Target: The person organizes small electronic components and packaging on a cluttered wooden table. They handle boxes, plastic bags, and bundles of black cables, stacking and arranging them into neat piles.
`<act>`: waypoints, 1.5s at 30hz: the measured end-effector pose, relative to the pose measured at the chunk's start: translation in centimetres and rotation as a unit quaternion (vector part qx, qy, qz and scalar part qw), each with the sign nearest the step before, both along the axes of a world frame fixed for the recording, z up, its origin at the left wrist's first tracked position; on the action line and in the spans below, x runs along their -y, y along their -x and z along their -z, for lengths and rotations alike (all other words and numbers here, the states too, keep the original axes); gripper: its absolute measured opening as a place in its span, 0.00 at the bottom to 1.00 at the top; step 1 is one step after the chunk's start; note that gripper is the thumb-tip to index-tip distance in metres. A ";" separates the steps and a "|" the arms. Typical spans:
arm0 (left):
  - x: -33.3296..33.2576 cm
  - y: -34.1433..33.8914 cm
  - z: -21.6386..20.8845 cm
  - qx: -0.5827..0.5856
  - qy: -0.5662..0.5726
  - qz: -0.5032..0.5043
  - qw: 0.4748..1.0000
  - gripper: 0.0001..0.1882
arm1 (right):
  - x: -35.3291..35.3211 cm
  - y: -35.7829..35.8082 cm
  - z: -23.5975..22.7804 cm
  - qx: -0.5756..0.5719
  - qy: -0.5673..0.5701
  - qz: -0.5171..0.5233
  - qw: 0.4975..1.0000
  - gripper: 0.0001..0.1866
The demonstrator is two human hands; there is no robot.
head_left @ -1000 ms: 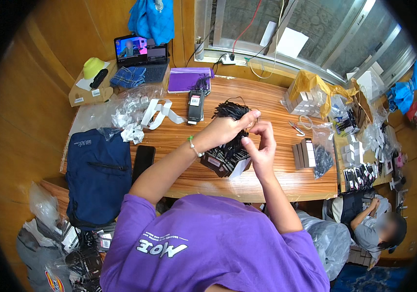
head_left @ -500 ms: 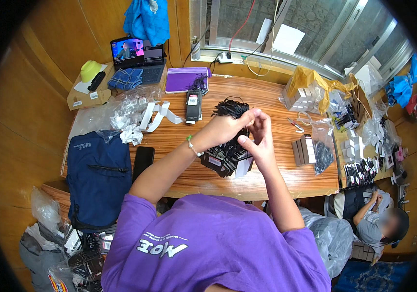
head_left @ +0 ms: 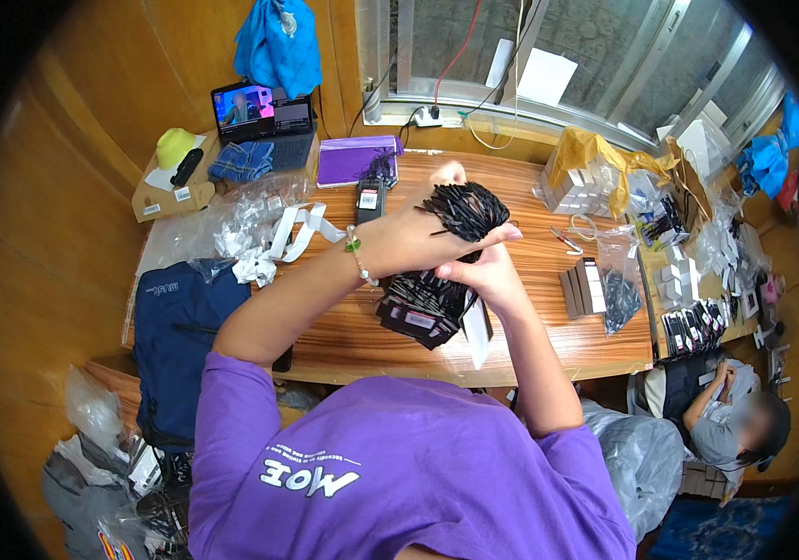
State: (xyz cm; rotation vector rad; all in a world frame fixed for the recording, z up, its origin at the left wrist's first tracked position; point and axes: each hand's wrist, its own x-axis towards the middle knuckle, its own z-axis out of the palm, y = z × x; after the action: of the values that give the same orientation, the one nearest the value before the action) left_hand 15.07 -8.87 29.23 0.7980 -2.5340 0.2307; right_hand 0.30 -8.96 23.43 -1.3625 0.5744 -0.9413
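A thick bundle of black hang tags (head_left: 418, 317) with white label stickers hangs over the table in front of me. Its black strings (head_left: 465, 213) are gathered into a looped tuft that sticks up above my hands. My left hand (head_left: 404, 241), with a beaded bracelet at the wrist, is closed around the strings from the left; most of its fingers are hidden behind the tuft. From the right, my right hand (head_left: 494, 277) wraps the strings just under the tuft, its thumb across the near side. A white strip of card or paper (head_left: 477, 334) hangs beside the tags.
Another stack of black tags (head_left: 370, 199) lies near a purple folder (head_left: 343, 163). Left are a laptop (head_left: 264, 117), crumpled plastic and a blue backpack (head_left: 180, 327). Right are small boxes (head_left: 584, 287), a plastic bag (head_left: 618, 289) and scissors (head_left: 567, 241). A co-worker (head_left: 740, 420) sits far right.
My hands have closed in around the strings, and the tuft now stands out above them. The bundle has tilted, and my left arm has come nearer, covering most of the phone.
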 end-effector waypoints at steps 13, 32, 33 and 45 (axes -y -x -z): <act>0.2 -0.1 0.0 -0.143 0.012 0.056 0.988 0.12 | -0.1 0.6 -3.0 -0.028 -0.097 -0.091 0.991 0.32; -0.2 -0.2 2.7 -0.381 -0.531 -0.054 0.755 0.28 | -0.6 0.1 0.2 -0.028 -0.004 -0.022 0.999 0.22; -0.2 -0.1 2.9 -0.369 -0.532 -0.062 0.760 0.28 | -0.6 0.1 0.4 -0.037 -0.018 -0.024 0.999 0.22; -1.0 0.5 3.2 -0.426 -0.432 -0.112 0.787 0.27 | -0.4 -0.7 0.3 0.065 -0.188 -0.061 0.978 0.25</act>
State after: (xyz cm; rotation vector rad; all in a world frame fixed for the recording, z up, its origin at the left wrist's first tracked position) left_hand 14.53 -7.89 26.04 1.1649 -1.5635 -1.0682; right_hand 0.97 -8.53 23.09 -0.9782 0.5320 -0.7702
